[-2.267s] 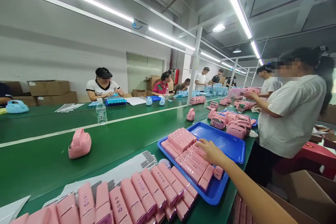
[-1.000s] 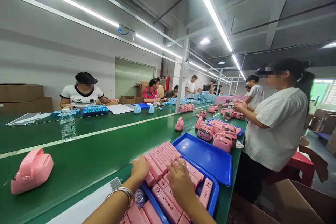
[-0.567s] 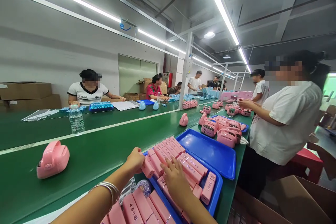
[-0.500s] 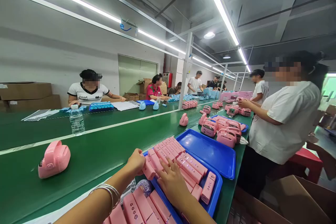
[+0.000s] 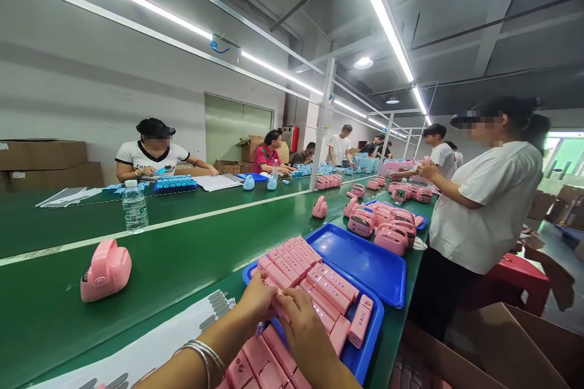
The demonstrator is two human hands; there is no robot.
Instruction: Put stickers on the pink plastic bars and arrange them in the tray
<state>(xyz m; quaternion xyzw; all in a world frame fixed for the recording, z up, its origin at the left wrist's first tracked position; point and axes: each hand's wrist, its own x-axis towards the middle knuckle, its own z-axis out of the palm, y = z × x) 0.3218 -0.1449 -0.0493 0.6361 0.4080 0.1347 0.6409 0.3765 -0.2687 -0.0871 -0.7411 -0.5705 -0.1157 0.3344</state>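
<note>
My left hand, with silver bangles on its wrist, is closed on a pink piece that its fingers mostly cover. Close against it, my right hand has its fingers bent around the same spot. Both are over the left side of a blue tray filled with rows of pink bar-shaped cases. One case lies at the tray's right edge. More pink cases are below my hands, at the bottom of the view.
An empty-looking blue tray adjoins the full one. Pink rounded devices stand on the green table. A water bottle is at the left. A person stands at the right, near a cardboard box.
My hands have come together, the left moving right and down. The pink device at the left has shifted right. The person at the right has moved slightly.
</note>
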